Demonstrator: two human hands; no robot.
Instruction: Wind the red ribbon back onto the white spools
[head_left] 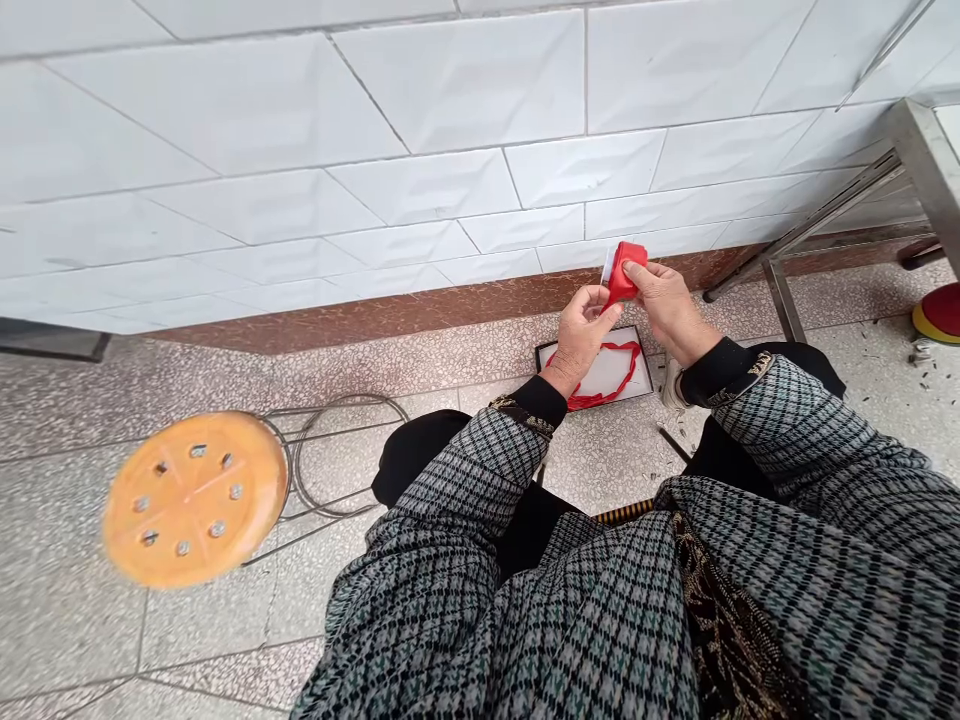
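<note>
My right hand (pixel 667 305) is closed in a narrow pinch on a folded red ribbon (pixel 624 272), with the thumb and fingers pressing the fold, and my left hand (pixel 579 335) pinches just as narrowly near its lower end. The ribbon sits up between my two hands, above a shallow open box (pixel 596 368). A small white card (pixel 606 264) shows just behind the red, but I cannot tell whether the two are joined. I would judge the ribbon light and soft, perhaps a little slippery, so its folds could slide apart under a loose grip. The surest hold looks to be flat across the thick folded part, between thumb and fingertips. A limp loop of thin red cord (pixel 604 375) lies on the white inside of the box, and I would expect it to tangle easily and give little to grip. The box rests on the speckled tile floor (pixel 615 450), near the foot of the white tiled wall (pixel 450 100). Off to my left is a round orange stool (pixel 193 498) on a wire frame.
</note>
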